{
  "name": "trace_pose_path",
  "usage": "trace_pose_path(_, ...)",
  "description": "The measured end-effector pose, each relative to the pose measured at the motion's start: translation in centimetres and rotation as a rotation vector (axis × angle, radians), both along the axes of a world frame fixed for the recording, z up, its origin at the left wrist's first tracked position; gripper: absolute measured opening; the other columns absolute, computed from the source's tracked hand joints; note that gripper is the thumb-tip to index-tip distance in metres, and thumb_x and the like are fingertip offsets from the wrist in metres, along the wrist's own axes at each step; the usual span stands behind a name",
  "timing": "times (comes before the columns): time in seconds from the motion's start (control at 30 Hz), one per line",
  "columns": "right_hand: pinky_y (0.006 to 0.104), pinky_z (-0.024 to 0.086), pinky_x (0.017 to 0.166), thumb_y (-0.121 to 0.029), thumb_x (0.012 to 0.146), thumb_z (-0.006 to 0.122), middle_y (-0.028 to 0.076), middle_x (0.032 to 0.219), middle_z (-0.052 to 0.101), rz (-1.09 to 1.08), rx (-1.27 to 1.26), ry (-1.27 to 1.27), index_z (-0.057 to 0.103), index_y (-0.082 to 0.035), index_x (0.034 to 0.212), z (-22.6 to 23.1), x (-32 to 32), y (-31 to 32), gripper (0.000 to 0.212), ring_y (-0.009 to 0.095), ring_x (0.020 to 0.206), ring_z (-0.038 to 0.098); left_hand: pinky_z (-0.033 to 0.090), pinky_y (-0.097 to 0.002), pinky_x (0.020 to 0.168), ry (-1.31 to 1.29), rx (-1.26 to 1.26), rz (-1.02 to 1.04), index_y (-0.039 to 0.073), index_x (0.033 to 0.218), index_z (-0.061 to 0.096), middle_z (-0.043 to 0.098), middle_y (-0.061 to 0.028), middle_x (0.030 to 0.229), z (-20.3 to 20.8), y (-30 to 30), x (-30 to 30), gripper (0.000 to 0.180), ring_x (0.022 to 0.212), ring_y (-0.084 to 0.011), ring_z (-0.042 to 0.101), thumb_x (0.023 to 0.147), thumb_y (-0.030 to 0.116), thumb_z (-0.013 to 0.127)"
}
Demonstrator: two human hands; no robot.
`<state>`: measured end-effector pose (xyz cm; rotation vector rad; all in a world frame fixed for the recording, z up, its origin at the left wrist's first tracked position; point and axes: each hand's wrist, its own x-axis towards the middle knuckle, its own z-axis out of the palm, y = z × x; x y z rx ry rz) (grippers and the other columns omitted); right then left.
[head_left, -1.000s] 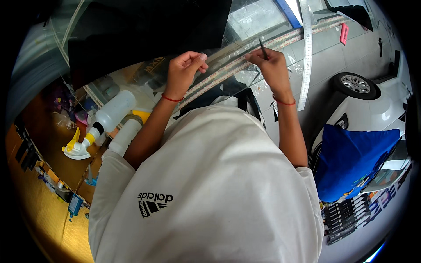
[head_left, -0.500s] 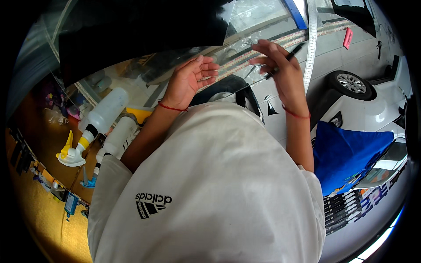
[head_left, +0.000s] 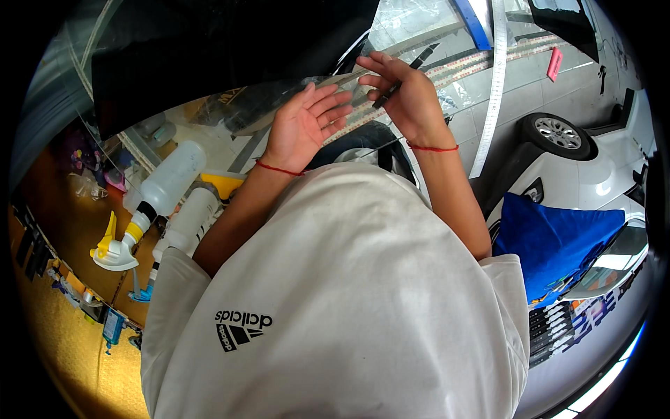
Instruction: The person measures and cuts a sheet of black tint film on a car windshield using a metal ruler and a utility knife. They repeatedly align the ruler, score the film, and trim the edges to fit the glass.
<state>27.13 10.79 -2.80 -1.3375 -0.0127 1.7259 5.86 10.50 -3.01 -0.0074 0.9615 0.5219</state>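
Film (head_left: 223, 56) covers the left of the glass (head_left: 408, 26); cuts done or left, I cannot tell. Left hand (head_left: 300, 120) is empty, fingers apart; right hand (head_left: 412, 98) holds the cutter (head_left: 422, 57) near the front edge.

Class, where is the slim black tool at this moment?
In the head view, the slim black tool is in the right hand, left of the white ruler.

Slim black pen-like tool (head_left: 423, 58), slanted, held in the right grip (head_left: 413, 101)
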Motion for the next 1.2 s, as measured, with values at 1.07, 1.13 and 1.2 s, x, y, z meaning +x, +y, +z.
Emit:
trace_pose_path(1.07, 0.0225, 0.031, 0.046, -0.025, 0.097, 0.071, 0.008, 0.082, 0.074, 0.093, 0.067, -0.410, 0.070, 0.000, 0.087, -2.0, 3.2, 7.9, 0.028, 0.008, 0.053, 0.052, 0.038, -0.0301, 0.071, -0.003, 0.003, 0.230, 0.020, 0.073, 0.046, 0.041, 0.0050, 0.063, -2.7, 1.7, 4.0, 0.035, 0.064, -0.0116, 0.041, 0.101, 0.026, 0.065)
trace_pose_path(1.13, 0.0227, 0.030, 0.046, -0.028, 0.096, 0.072, 0.007, 0.079, 0.071, 0.141, 0.080, -0.465, 0.070, 0.000, 0.084, -1.5, 3.1, 9.7, 0.030, 0.008, 0.053, 0.053, 0.038, -0.0302, 0.071, -0.012, 0.015, 0.233, 0.019, 0.073, 0.046, 0.041, 0.0044, 0.064, -2.6, 1.7, 3.8, 0.034, 0.065, -0.0118, 0.041, 0.101, 0.025, 0.065)
trace_pose_path(1.2, 0.0233, 0.031, 0.046, -0.028, 0.092, 0.077, 0.005, 0.074, 0.067, 0.152, 0.103, -0.513, 0.069, -0.001, 0.080, -2.0, 3.0, 11.4, 0.030, 0.008, 0.053, 0.053, 0.038, -0.0302, 0.071, -0.009, 0.016, 0.228, 0.019, 0.073, 0.046, 0.041, 0.0043, 0.064, -2.9, 1.8, 3.7, 0.034, 0.065, -0.0118, 0.042, 0.101, 0.024, 0.065)
